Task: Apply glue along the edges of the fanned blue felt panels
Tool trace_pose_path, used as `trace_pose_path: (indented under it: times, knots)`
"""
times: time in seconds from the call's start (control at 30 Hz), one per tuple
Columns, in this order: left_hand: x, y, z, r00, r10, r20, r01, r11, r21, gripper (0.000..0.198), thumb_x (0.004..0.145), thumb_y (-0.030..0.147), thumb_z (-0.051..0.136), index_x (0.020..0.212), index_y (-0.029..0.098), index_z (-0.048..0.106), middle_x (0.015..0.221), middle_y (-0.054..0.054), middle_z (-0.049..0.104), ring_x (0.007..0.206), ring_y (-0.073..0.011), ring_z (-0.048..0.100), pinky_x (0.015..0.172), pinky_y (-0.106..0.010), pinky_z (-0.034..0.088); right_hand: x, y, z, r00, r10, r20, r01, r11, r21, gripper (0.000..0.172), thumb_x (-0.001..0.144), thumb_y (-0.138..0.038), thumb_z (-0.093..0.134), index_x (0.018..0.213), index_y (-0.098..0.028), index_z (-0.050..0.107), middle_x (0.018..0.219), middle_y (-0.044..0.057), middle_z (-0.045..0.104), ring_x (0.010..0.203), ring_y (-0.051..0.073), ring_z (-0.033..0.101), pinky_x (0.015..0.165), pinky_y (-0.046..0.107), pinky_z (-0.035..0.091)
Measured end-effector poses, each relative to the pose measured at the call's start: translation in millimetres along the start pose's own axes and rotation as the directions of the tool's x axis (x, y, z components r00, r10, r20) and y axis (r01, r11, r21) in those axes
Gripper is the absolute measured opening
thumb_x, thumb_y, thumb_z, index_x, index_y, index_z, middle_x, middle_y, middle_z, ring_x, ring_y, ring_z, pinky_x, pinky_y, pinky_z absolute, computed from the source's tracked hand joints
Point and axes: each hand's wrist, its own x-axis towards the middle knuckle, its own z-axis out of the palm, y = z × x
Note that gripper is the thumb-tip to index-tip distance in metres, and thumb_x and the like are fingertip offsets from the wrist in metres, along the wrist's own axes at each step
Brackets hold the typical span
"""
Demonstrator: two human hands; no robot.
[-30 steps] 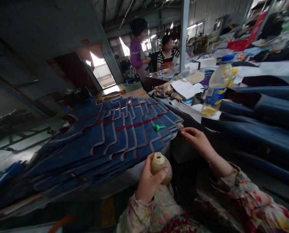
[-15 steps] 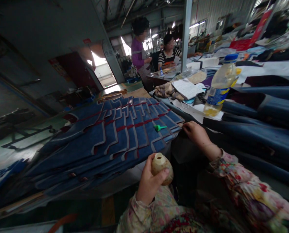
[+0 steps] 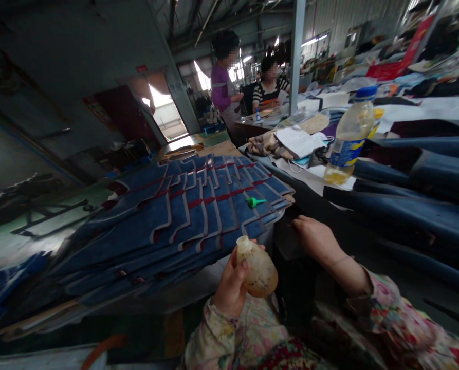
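Observation:
My left hand (image 3: 231, 282) is wrapped round a yellowish, stained squeeze bottle (image 3: 260, 272), tilted, its neck bare and pointing up and left. A green nozzle cap (image 3: 254, 202) lies on the overlapping blue fabric pieces (image 3: 144, 226), which have grey and dark red edges. Just off the right corner of that pile is my right hand (image 3: 314, 236), fingers curled together over a dark gap; whether anything is between the fingertips is hidden.
On the right table stands a drink bottle (image 3: 348, 136) with a blue cap, near a white paper pad (image 3: 299, 142). Folded blue material (image 3: 418, 205) lies at far right. Two people (image 3: 222, 85) are at a table behind, beside a grey post (image 3: 296, 56).
My right hand has moved down and nearer, away from the corner of the fabric pile. In my left hand the squeeze bottle has tipped over, so its side shows now.

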Motion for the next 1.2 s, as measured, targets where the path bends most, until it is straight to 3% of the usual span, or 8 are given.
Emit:
trace_pose_path:
  times: [0.1,0.23,0.33,0.53,0.63,0.7,0.9,1.2]
  knots:
    - [1,-1,-1.0,1.000,-0.028,0.006,0.029,0.999,-0.022,0.064,0.064,0.058,0.066,0.112,0.016,0.056,0.110,-0.012,0.061,0.106,-0.0291,0.055,0.092,-0.039,0.042,-9,-22,-18,0.995,-0.099,0.010,0.087,0.920,0.383,0.025,0.088,-0.030,0.045,0.078,-0.017,0.063,0.080,0.006,0.062,0.073,0.017,0.058,0.064,0.027,0.044]
    - [1,-4,-1.3,0.999,-0.052,0.010,0.052,0.997,-0.058,0.061,0.067,0.060,0.062,0.110,0.016,0.057,0.107,-0.011,0.063,0.106,-0.0283,0.055,0.091,-0.039,0.043,-14,-45,-42,0.967,-0.256,0.004,0.150,0.579,0.802,0.025,0.088,-0.035,0.047,0.092,-0.018,0.065,0.089,0.005,0.062,0.085,0.015,0.058,0.078,0.027,0.046]
    - [0,-4,-0.6,0.996,-0.078,0.030,0.081,0.991,-0.104,0.063,0.065,0.065,0.059,0.105,0.016,0.060,0.101,-0.011,0.065,0.103,-0.0292,0.057,0.088,-0.040,0.045,-14,-52,-50,0.961,-0.273,0.050,0.078,0.439,0.895,0.028,0.087,-0.037,0.049,0.098,-0.017,0.065,0.088,0.005,0.061,0.084,0.015,0.058,0.077,0.028,0.047]
    - [-6,0,2.4,0.973,-0.220,0.077,0.226,0.970,-0.087,0.074,0.053,0.077,0.057,0.095,0.016,0.063,0.090,-0.012,0.066,0.097,-0.0329,0.060,0.081,-0.043,0.048,-11,-60,-54,0.914,-0.377,0.151,-0.035,0.298,0.954,0.031,0.082,-0.042,0.055,0.094,-0.016,0.067,0.081,0.002,0.054,0.067,0.010,0.056,0.062,0.022,0.048]
    - [-7,1,1.5,0.961,-0.236,0.143,0.254,0.960,-0.116,0.070,0.057,0.073,0.059,0.098,0.017,0.063,0.090,-0.012,0.066,0.091,-0.0314,0.062,0.075,-0.040,0.049,-10,-66,-58,0.904,-0.379,0.196,-0.089,0.281,0.956,0.034,0.077,-0.047,0.060,0.084,-0.014,0.064,0.079,0.001,0.051,0.056,0.007,0.053,0.052,0.020,0.046]
    - [-8,-1,0.0,0.950,-0.231,0.210,0.268,0.949,-0.168,0.063,0.061,0.067,0.061,0.100,0.017,0.062,0.088,-0.011,0.066,0.083,-0.0280,0.063,0.070,-0.036,0.050,-8,-68,-62,0.900,-0.372,0.228,-0.105,0.324,0.940,0.037,0.074,-0.049,0.062,0.075,-0.012,0.061,0.073,0.000,0.051,0.051,0.007,0.050,0.048,0.020,0.043]
    - [-6,-4,-1.0,0.913,-0.194,0.359,0.305,0.909,-0.285,0.056,0.075,0.060,0.052,0.094,0.010,0.065,0.085,-0.011,0.066,0.072,-0.0200,0.063,0.065,-0.029,0.049,-2,-68,-70,0.898,-0.435,0.056,0.198,0.515,0.834,0.034,0.082,-0.042,0.056,0.067,-0.012,0.063,0.065,0.002,0.055,0.063,0.010,0.053,0.058,0.020,0.042]
    - [-4,5,10.7,0.894,-0.170,0.415,0.347,0.850,-0.397,0.054,0.076,0.058,0.052,0.091,0.008,0.066,0.081,-0.010,0.067,0.068,-0.0194,0.064,0.059,-0.027,0.049,-5,-65,-61,0.879,-0.463,-0.112,0.367,0.508,0.779,0.032,0.090,-0.033,0.047,0.069,-0.014,0.061,0.067,0.002,0.055,0.064,0.009,0.053,0.062,0.019,0.042]
